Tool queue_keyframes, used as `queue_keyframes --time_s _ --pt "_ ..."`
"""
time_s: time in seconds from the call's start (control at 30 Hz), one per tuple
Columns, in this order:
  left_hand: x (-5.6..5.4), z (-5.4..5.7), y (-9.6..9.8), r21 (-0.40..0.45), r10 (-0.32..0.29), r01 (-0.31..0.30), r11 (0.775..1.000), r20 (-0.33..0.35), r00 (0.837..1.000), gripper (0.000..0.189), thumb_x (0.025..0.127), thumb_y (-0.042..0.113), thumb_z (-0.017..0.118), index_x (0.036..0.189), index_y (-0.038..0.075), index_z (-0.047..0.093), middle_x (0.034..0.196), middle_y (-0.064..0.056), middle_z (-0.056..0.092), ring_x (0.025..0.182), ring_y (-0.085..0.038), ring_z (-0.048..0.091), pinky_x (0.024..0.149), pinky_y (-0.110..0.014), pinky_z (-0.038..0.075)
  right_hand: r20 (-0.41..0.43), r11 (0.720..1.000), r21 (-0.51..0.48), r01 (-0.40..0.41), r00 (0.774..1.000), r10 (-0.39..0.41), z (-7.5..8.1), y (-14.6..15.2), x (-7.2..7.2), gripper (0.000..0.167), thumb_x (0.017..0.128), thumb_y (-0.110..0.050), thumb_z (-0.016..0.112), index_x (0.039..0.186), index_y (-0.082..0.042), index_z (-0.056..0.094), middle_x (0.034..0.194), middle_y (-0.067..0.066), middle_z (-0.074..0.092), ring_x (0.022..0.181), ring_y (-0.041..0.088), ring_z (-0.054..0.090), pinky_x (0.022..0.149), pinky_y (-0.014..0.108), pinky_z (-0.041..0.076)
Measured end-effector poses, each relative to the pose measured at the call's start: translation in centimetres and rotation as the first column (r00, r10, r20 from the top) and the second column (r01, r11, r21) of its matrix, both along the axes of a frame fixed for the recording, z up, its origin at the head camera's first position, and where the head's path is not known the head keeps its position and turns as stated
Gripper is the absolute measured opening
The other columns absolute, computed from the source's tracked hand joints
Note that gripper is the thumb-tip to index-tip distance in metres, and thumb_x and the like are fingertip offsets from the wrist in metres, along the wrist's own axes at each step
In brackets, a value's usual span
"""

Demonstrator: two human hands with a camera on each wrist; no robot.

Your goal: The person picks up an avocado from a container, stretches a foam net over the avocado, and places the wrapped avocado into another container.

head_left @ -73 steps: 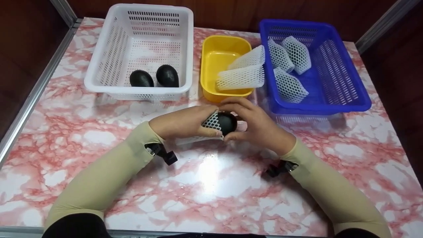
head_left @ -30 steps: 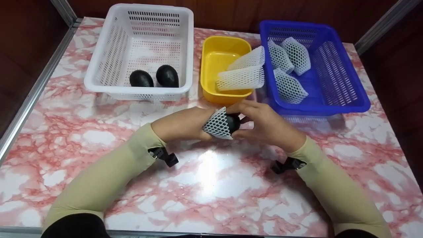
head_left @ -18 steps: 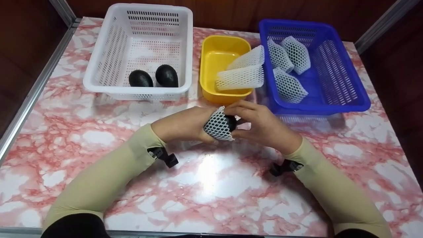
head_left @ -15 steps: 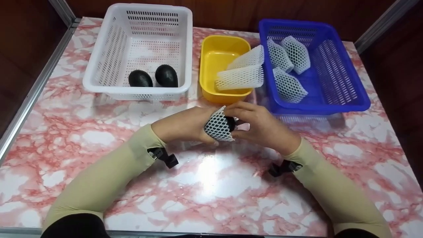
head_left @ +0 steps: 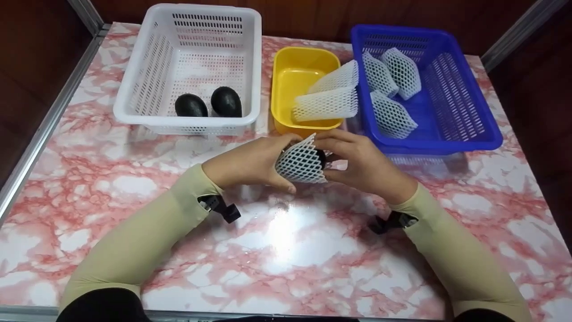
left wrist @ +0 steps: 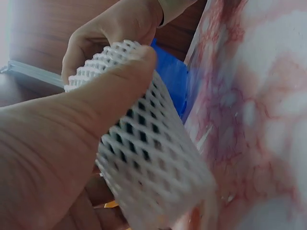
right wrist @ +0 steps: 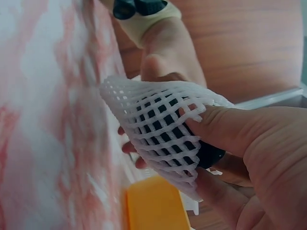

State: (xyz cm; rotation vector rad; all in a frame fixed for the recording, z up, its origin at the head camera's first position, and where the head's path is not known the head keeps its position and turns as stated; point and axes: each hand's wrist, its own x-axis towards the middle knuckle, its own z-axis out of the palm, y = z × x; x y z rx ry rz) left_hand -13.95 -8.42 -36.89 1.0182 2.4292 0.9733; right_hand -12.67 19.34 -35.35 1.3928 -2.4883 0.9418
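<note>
Between both hands a dark, smooth avocado [head_left: 321, 157] sits mostly inside a white foam net sleeve [head_left: 301, 163]. Its rounded end [right wrist: 211, 154] shows past the sleeve's rim on the right-hand side. My left hand [head_left: 250, 163] holds the sleeve from the left; in the left wrist view its thumb lies across the netting, with fingers behind. From the other side my right hand [head_left: 368, 167] pinches the sleeve's rim, thumb and fingers around the fruit's exposed end. The sleeve's far end extends loosely beyond the fruit in the left wrist view.
A white basket [head_left: 187, 120] at back left holds two avocados [head_left: 226, 102]. Beside it, a yellow tub [head_left: 282, 98] carries flat foam sleeves [head_left: 326, 104] leaning out over its right rim. The blue basket [head_left: 447, 145] at back right contains three net-covered fruits [head_left: 392, 115].
The foam sleeve has come further over the avocado, leaving less of its dark end bare. My right hand has shifted slightly right and back, and the sleeve's rim moved with it.
</note>
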Motion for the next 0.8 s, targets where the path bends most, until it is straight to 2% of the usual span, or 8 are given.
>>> queue_keyframes --time_s 0.07,0.2,0.37,0.57,0.67,0.8 --pt "-0.1 0.0 -0.2 -0.018 -0.002 0.003 1.000 0.011 1.000 0.090 0.082 0.037 0.098 0.153 0.013 0.048 0.140 -0.004 0.069 0.126 -0.022 0.068 0.115 -0.042 0.054 0.052 1.000 -0.023 0.006 0.999 -0.005 0.1 0.2 0.0 0.052 0.079 0.015 0.087 0.128 0.009 0.072 0.133 0.025 0.071 0.117 0.037 0.073 0.089 0.036 0.068" --pt "-0.4 -0.3 -0.2 -0.006 -0.056 0.056 0.998 0.061 0.997 0.073 0.088 0.030 0.093 0.149 0.016 0.056 0.136 0.000 0.072 0.122 -0.019 0.070 0.114 -0.040 0.055 0.133 0.999 -0.051 0.016 0.991 -0.009 0.1 0.4 0.0 0.052 0.080 0.017 0.086 0.129 0.008 0.071 0.133 0.025 0.072 0.116 0.036 0.075 0.087 0.034 0.068" --pt "-0.4 -0.4 -0.3 0.038 -0.105 0.102 0.994 0.091 0.990 0.072 0.089 0.028 0.091 0.152 0.021 0.057 0.139 0.006 0.071 0.123 -0.014 0.069 0.115 -0.037 0.053 0.185 0.998 -0.058 0.022 0.983 -0.011 0.0 0.3 0.0 0.052 0.083 0.013 0.086 0.132 0.002 0.072 0.130 0.018 0.077 0.115 0.032 0.077 0.087 0.034 0.068" --pt "-0.2 -0.6 0.0 0.093 -0.123 0.110 0.990 0.148 0.981 0.080 0.090 0.028 0.091 0.158 0.020 0.050 0.144 0.005 0.068 0.128 -0.014 0.067 0.119 -0.037 0.051 0.146 0.998 -0.061 -0.002 0.989 0.011 -0.4 -0.1 0.0 0.051 0.080 0.018 0.083 0.129 0.006 0.072 0.125 0.023 0.077 0.111 0.037 0.078 0.083 0.040 0.069" --pt "-0.1 -0.7 0.0 0.076 -0.100 0.090 0.993 0.137 0.986 0.083 0.088 0.030 0.093 0.158 0.018 0.049 0.143 0.003 0.068 0.127 -0.015 0.067 0.119 -0.037 0.051 0.134 0.998 -0.057 -0.005 0.991 0.013 -0.7 -0.2 0.0 0.052 0.078 0.021 0.081 0.127 0.007 0.071 0.124 0.025 0.077 0.108 0.037 0.078 0.082 0.039 0.069" --pt "0.1 -0.9 0.2 0.067 -0.083 0.074 0.995 0.133 0.988 0.086 0.086 0.031 0.094 0.157 0.015 0.048 0.140 0.001 0.068 0.125 -0.017 0.067 0.117 -0.037 0.052 0.086 0.999 -0.039 -0.020 0.996 0.023 -1.1 -0.5 0.1 0.047 0.079 0.017 0.083 0.124 0.007 0.071 0.120 0.024 0.077 0.105 0.035 0.077 0.081 0.040 0.069"
